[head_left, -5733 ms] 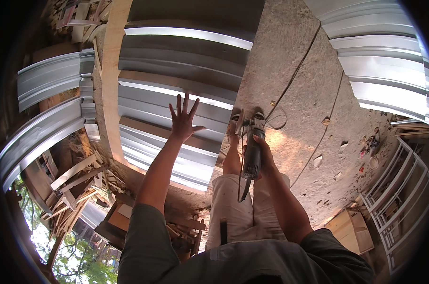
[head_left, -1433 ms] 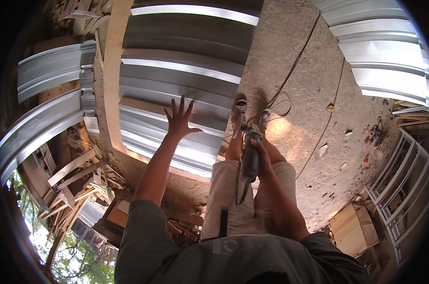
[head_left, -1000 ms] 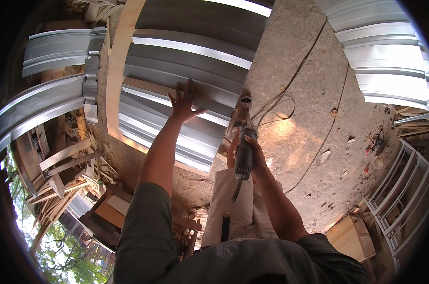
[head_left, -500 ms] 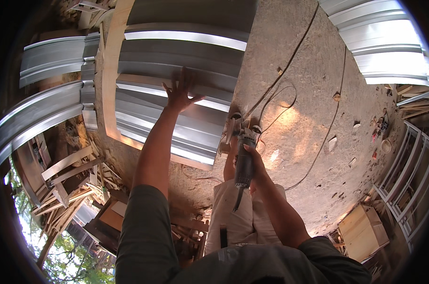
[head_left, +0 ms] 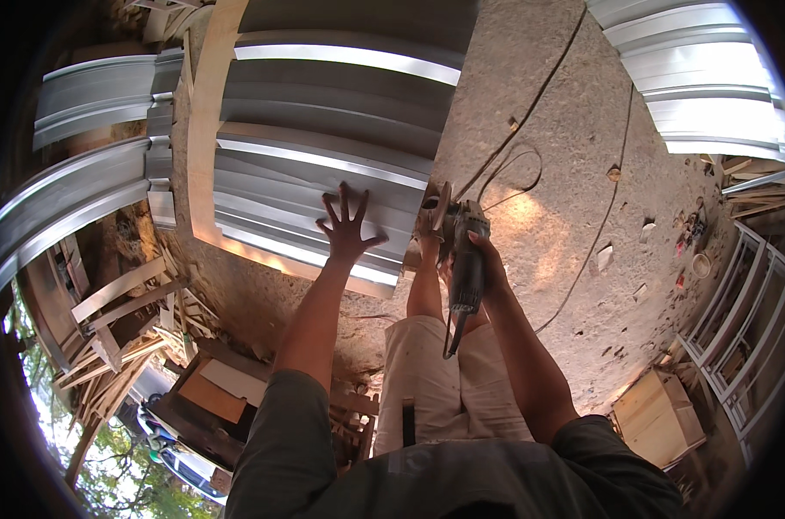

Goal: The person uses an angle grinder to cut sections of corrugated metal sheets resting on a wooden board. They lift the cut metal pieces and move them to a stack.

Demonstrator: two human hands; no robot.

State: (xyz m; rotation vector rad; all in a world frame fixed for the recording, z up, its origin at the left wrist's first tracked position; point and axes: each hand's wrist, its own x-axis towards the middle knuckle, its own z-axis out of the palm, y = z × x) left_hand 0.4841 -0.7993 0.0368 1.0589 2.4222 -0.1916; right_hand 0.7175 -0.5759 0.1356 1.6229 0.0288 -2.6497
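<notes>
My left hand (head_left: 347, 227) lies flat with fingers spread on a stack of corrugated metal roofing sheets (head_left: 323, 164) resting on the concrete ground. My right hand (head_left: 482, 259) grips the body of an angle grinder (head_left: 463, 259), whose disc sits at the right end of the sheets near my foot. The grinder's black cable (head_left: 531, 112) runs away across the concrete. My bent leg in light trousers (head_left: 444, 381) shows between my forearms.
More metal sheets lie at the upper right (head_left: 704, 78) and far left (head_left: 81, 138). A long wooden plank (head_left: 204, 121) crosses the sheets. Scrap timber piles (head_left: 124, 337) sit at the left, a wooden box (head_left: 656, 415) and a metal frame (head_left: 739, 311) at the right.
My left hand, raised with fingers spread earlier, has come down flat onto the metal sheets. The grinder in my right hand has stayed beside the sheets' edge.
</notes>
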